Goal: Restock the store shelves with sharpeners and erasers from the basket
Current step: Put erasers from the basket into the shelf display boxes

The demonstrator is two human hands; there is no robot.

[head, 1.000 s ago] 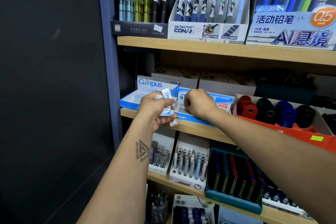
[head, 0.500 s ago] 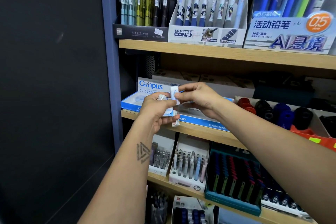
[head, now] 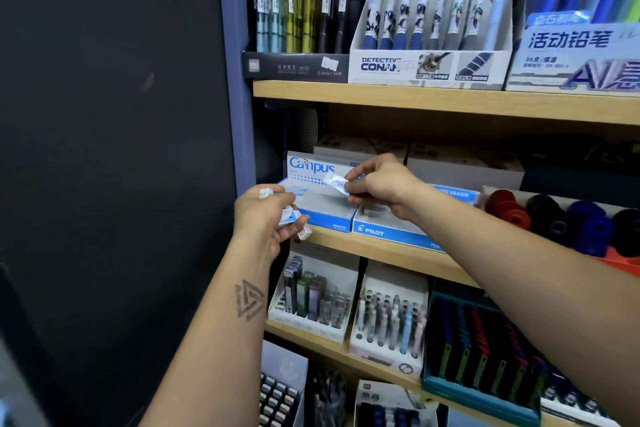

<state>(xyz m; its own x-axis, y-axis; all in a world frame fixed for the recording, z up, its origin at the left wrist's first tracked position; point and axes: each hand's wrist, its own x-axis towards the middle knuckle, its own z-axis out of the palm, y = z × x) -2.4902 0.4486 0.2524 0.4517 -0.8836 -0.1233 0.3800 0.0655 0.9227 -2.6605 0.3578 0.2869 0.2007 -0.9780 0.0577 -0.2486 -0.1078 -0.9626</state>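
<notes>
Pinching one eraser [head: 336, 181] by its sleeved ends in our right hand [head: 379, 184] over the Campus box [head: 323, 208], left hand [head: 265, 215] clutching spares [head: 289, 218], we judged them light, firm, slightly slick.

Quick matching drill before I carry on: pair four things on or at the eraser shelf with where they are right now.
Things:
1. single eraser
2. Campus box
3. Pilot box
4. bunch of erasers

Places:
A. held in the left hand
B. pinched by the right hand, above the boxes
C. far left of the middle shelf
D. just right of the Campus box

Pairs: 1-B, 2-C, 3-D, 4-A
</notes>
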